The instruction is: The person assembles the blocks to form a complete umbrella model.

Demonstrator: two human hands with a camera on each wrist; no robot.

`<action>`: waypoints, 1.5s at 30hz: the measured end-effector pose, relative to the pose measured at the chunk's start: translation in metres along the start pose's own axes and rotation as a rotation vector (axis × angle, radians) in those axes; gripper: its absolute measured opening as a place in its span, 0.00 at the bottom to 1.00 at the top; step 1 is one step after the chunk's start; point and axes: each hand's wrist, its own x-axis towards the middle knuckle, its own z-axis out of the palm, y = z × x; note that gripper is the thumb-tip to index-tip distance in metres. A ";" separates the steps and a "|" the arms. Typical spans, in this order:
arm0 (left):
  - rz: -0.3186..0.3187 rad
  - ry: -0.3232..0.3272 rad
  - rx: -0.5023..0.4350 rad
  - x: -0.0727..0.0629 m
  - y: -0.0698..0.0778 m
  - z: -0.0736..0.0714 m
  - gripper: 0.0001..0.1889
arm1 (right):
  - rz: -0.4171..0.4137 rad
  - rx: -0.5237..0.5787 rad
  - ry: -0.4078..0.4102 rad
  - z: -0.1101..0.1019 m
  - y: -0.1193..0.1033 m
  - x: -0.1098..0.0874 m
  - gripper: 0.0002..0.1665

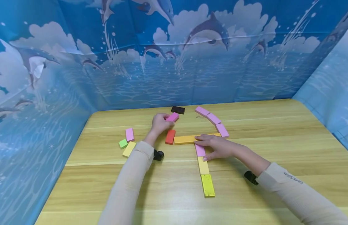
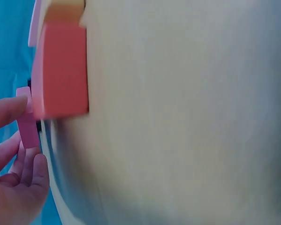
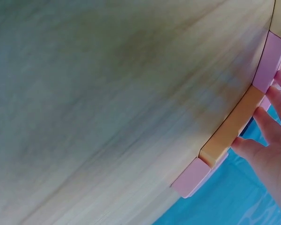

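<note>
My left hand pinches a dark pink block between thumb and fingers, just beyond a red block. In the left wrist view the same pink block shows between the fingers, behind the red block. My right hand lies spread over the place where a row of orange blocks meets a light pink block. Its fingertips touch the edge of an orange block in the right wrist view. A pale yellow block sits by its thumb.
Three light pink blocks curve away from the orange row's right end. A bright yellow block ends the column nearest me. A black block lies at the back. Pink, green and pale yellow blocks lie at left. A dolphin-print curtain borders the table.
</note>
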 end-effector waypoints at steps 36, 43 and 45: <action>-0.033 0.003 0.096 -0.020 0.010 0.017 0.24 | 0.000 0.006 0.004 0.002 0.002 0.001 0.41; -0.026 -0.021 0.113 -0.021 0.013 0.012 0.14 | 0.002 0.010 0.001 0.000 0.001 0.001 0.41; -0.032 -0.028 0.108 -0.021 0.013 0.012 0.13 | 0.003 0.011 -0.002 0.000 0.000 0.001 0.41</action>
